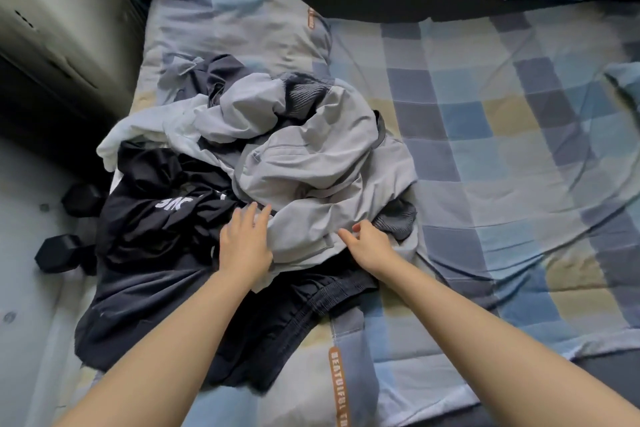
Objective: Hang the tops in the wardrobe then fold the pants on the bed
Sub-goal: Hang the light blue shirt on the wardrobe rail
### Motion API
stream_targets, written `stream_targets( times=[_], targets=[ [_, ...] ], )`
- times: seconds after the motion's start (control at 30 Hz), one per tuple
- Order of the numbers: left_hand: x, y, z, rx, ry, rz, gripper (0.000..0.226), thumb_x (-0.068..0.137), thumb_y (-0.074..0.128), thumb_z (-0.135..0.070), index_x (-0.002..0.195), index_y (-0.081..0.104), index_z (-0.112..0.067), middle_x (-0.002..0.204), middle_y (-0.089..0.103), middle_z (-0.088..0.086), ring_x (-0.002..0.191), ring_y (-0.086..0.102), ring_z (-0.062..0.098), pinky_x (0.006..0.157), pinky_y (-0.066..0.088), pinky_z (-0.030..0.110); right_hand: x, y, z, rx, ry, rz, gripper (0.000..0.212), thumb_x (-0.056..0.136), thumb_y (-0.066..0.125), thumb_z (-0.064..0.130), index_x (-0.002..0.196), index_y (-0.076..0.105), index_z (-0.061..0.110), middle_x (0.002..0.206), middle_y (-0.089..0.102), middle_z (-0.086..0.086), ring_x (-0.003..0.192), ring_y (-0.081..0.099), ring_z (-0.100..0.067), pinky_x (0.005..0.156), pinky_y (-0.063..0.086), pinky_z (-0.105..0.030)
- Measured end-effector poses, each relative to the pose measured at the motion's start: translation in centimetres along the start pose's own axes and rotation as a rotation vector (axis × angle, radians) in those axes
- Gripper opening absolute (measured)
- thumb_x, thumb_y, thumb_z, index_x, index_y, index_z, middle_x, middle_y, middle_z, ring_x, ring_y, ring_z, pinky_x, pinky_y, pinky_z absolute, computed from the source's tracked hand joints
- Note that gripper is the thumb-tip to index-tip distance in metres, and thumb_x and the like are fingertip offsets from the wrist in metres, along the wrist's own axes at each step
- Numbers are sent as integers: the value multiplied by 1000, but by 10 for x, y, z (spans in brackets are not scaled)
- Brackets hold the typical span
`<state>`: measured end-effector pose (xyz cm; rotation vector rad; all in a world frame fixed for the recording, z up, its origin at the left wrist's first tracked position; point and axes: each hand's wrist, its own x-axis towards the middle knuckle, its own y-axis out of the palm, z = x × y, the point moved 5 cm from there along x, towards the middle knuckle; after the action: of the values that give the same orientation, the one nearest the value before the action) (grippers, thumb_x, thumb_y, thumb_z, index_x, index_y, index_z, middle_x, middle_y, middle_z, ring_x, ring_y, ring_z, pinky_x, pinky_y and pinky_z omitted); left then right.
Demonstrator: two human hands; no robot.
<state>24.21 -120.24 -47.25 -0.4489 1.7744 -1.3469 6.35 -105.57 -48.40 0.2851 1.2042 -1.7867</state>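
left hand: fingers straight and spread, lying flat on the grey garment, likely steadying it.
right hand: thumb and fingers narrow, pinching a grey fold, seemingly to lift it free.
pile: the grey piece lies just beyond both sets of fingertips; black clothes left of and beneath them.
bed: checked cover spreads right of the fingers.
stage: sorting, nothing hung yet.

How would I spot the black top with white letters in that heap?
Start at the checked bed and find the clothes pile on its left side. The black top lies at the pile's left edge, beside the left hand. It alone carries white lettering.
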Motion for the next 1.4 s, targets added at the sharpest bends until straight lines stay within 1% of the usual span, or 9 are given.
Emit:
stream_targets(
  times=[0.17,0.23,0.33,0.6,0.7,0.87,1.0,1.17,1.4],
  targets=[
    [44,35,6,196,205,-39,20,98,45,-13,117,46,-19,145,43,6,145,25,25,121,4,37,50,35,-29,169,139,28,57,91,48,56,120,47,7,119,53,-12,115,47,-27,91,36,-33],
    [39,33,10,-61,190,-26,4,100,41,-19,102,38,-19,108,63,11,110,55,33,57,26,27,61,42,-37,289,217,29,49,91,47,58,109,44,13,106,45,-9,101,45,-22,97,42,-40],
    [2,22,3,-514,224,21,15,99,47,-28,92,35,-22,74,61,7,75,57,34,66,43,44,61,44,-40,619,378,13,66,89,48,61,133,42,11,119,44,-7,109,50,-29,92,48,-44],
    [-112,5,7,-1022,286,382,27,85,61,-50,94,60,-25,64,52,-7,58,39,3,55,31,18,45,31,-23,1256,539,-135,49,86,69,33,123,52,4,107,63,-12,82,64,-29,73,56,-43],
    [-121,4,32,-884,198,401,20,85,62,-48,86,59,-29,60,53,-12,55,38,3,53,31,20,32,19,-9,1279,542,-201,44,86,60,6,127,52,-4,117,62,-19,73,61,-29,56,53,-32],
    [-133,-3,77,-574,54,407,12,89,60,-35,82,60,-25,76,64,-4,73,56,12,64,40,25,-23,-22,40,1096,243,-361,38,82,51,-1,117,61,7,105,68,-11,94,64,-29,82,55,-40],
    [-140,-37,83,-992,-163,455,12,95,59,-36,105,62,-32,111,69,-2,102,66,19,82,51,30,-130,-35,100,808,-222,-140,39,83,50,7,95,73,36,92,71,18,88,66,-6,76,52,-22],
    [-134,-102,45,-1742,-373,527,30,87,65,-49,110,59,-32,114,68,4,97,71,32,70,58,42,-252,-3,128,521,-421,204,27,75,41,1,59,52,20,64,44,17,63,36,-1,57,27,-20],
    [-185,-155,-9,-1589,-145,333,33,75,66,9,99,68,-14,98,71,12,89,66,27,81,53,38,-333,-20,113,392,-331,172,51,82,45,-5,70,66,40,78,63,25,79,53,12,73,42,-13]
  ],
)
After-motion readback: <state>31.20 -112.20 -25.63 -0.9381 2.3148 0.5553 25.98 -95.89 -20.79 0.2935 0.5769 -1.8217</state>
